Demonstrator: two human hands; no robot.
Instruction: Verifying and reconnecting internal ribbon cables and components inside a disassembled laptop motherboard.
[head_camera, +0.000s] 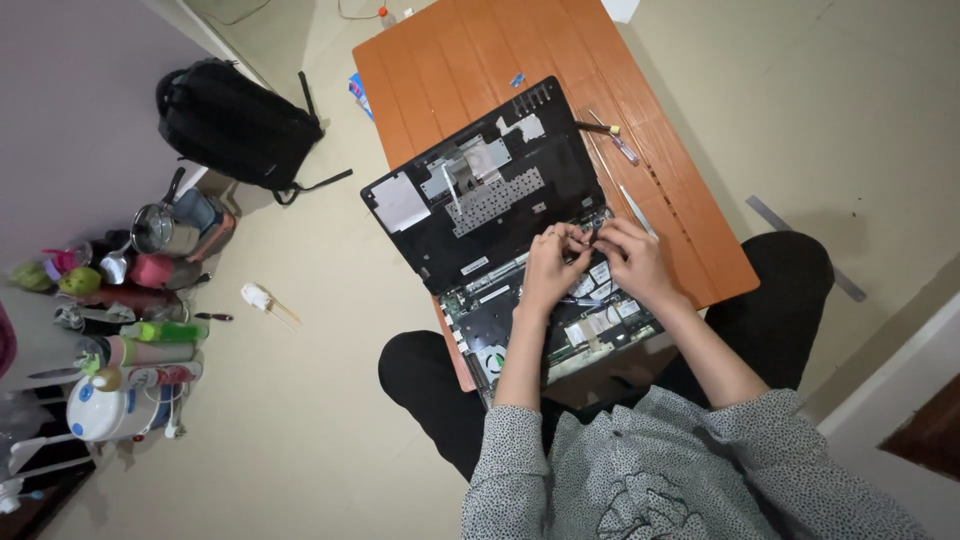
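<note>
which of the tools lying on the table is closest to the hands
The flat metal strip, just beyond the right hand; the two screwdrivers lie farther up the orange table.

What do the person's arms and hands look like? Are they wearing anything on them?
Both hands, the left hand and the right hand, are bare, with no gloves. No ring or watch can be made out. The forearms are bare too. The sleeves stop near the elbows; they are loose, pale grey cloth with tiny dark speckles all over, part of the same shirt.
</note>
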